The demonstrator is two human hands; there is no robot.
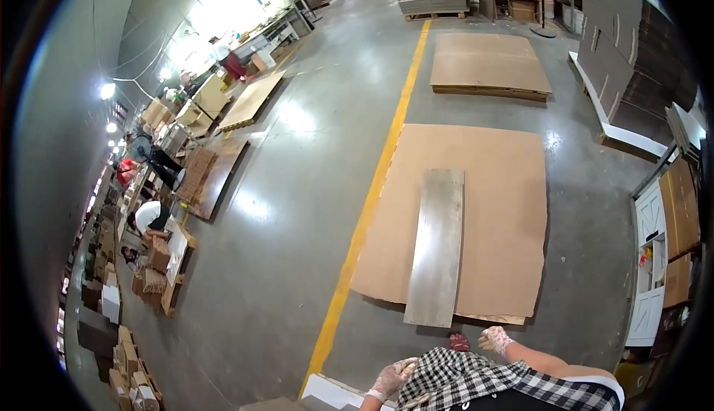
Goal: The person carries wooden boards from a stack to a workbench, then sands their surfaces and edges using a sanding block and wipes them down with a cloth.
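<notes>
From the head, 1 long, flat, shiny grey board (437, 247) lies on 1 wide brown cardboard sheet (502, 210), pointing near to far. It sits beyond both gloved hands. The right hand (495, 340) is nearer, fingers a bit apart; the left hand's (394, 378) fingers, I cannot tell.

At my 12 o'clock lies a long, narrow, silvery-grey panel (436, 247), flat and shiny, its length running from 12 to 6. Its 6 o'clock end juts slightly past the broad tan cardboard (502, 210) lying flat beneath it, whose edge looks ragged toward 5 o'clock.
</notes>
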